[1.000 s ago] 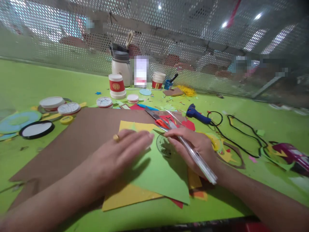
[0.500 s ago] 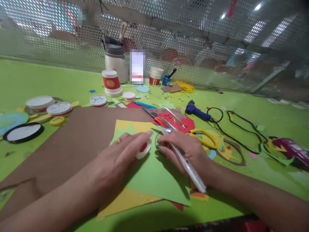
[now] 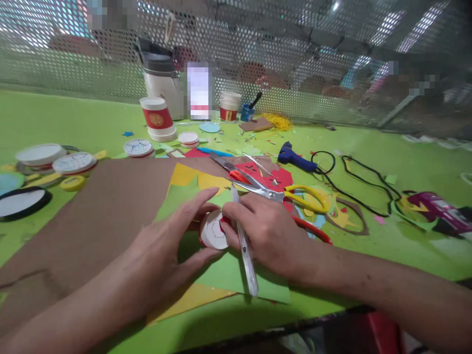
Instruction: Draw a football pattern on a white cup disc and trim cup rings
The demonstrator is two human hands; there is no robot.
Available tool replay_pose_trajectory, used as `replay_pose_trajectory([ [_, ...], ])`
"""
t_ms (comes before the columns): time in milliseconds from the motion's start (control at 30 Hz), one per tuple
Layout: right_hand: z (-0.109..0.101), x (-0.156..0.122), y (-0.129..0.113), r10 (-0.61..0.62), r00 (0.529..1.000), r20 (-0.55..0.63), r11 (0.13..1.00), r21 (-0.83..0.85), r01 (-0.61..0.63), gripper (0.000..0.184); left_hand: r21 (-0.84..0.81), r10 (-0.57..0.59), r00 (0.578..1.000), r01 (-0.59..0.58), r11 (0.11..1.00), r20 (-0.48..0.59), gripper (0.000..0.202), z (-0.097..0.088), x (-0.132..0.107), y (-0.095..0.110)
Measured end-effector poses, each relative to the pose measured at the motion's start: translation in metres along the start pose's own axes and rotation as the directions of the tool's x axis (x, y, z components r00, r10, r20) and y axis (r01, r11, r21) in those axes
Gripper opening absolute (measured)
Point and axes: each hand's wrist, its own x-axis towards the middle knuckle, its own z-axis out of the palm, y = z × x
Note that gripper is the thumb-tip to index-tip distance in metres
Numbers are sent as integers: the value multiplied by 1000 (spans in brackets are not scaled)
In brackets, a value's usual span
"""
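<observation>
Between my hands is a small round white piece with a red side and dark lines on its face [image 3: 215, 231]; it looks like a cut-off paper cup base. My left hand [image 3: 167, 246] curves round it, thumb at the lower edge and fingers behind the upper edge. My right hand [image 3: 267, 228] is closed on a clear-barrelled pen [image 3: 246, 258], whose tip points away from me. Its thumb and fingertips also touch the right edge of the round piece. Below lies a green star-cornered paper sheet [image 3: 265, 287] over a yellow sheet [image 3: 184, 305].
Brown card [image 3: 121, 196] spreads to the left. Yellow-handled scissors [image 3: 308, 196], a craft knife [image 3: 239, 175] and red paper [image 3: 282, 178] lie beyond my right hand. Further right is a blue glue gun [image 3: 297, 158] with its cable. Paper cups [image 3: 158, 118] and a jug [image 3: 162, 88] stand behind.
The round piece has turned from edge-on so its lined white face shows. My right hand has moved left to its edge, and the pen has swung more upright. The camera view shifted slightly.
</observation>
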Motion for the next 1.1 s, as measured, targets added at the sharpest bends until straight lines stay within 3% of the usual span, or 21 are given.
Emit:
replay_pose_trajectory([
  [133, 3, 0, 8, 34, 999, 35, 998, 54, -36, 18, -100, -104, 994, 107, 989, 30, 72, -2, 0, -5],
  [233, 5, -1, 10, 96, 995, -8, 983, 155, -94, 16, -113, -73, 997, 73, 991, 0, 70, -2, 1, -9],
  [333, 5, -1, 8, 125, 992, -8, 953, 278, -118, 21, 15, 78, 995, -77, 997, -57, 64, -3, -2, -9],
  [367, 5, -1, 7, 123, 992, 3, 947, 298, -118, 22, 74, 156, 987, -153, 985, -31, 63, -4, -3, -7],
  [433, 5, -1, 7, 122, 992, 13, 945, 303, -120, 19, 209, 365, 927, -375, 903, 86, 68, -8, -7, -3],
  [467, 5, -1, 8, 125, 992, 8, 945, 305, -122, 18, 269, 398, 906, -423, 865, 142, 71, -10, -8, -1],
  [567, 6, -1, 10, 140, 990, -28, 936, 330, -123, 20, 358, 411, 903, -426, 831, 123, 74, -16, -5, 1],
  [633, 6, -1, 10, 147, 989, -31, 931, 342, -128, 22, 371, 439, 882, -471, 800, 173, 71, -18, 1, -2],
  [700, 6, -1, 9, 158, 987, -26, 932, 334, -140, 23, 448, 387, 911, -408, 795, 142, 64, -20, 6, -6],
  [900, 7, -3, 8, 184, 982, -38, 922, 352, -160, 21, 349, 276, 957, -289, 892, 87, 59, -15, 6, -9],
  [1000, 7, -4, 10, 199, 979, -39, 916, 363, -172, 18, 266, 139, 990, -123, 956, -40, 58, -10, 7, -11],
  [1100, 8, -3, 11, 211, 977, -36, 908, 376, -182, 15, 115, -69, 994, 79, 990, -83, 64, -10, 10, -17],
])
